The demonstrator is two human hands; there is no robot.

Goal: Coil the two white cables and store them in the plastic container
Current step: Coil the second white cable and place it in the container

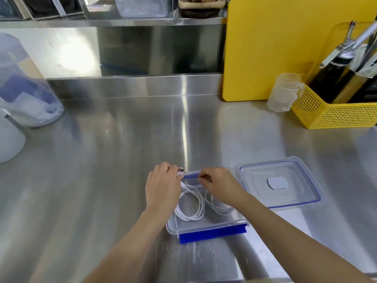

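Note:
A clear plastic container (212,226) with blue clips sits on the steel counter near the front edge. Two white cables lie coiled inside it: one coil (191,209) on the left, the other (219,207) partly hidden under my right wrist. My left hand (163,188) rests over the container's left rim and pinches the metal USB plug (180,170) of the left cable. Over the far rim, my right hand (219,185) has its fingers closed on the end of the other cable. The container's lid (279,180) lies flat to the right.
A yellow cutting board (275,48) leans on the back wall. In front of it stand a clear measuring cup (283,92) and a yellow perforated basket (334,111) with bottles. Translucent tubs (26,84) stand at the far left. A steel shelf runs above.

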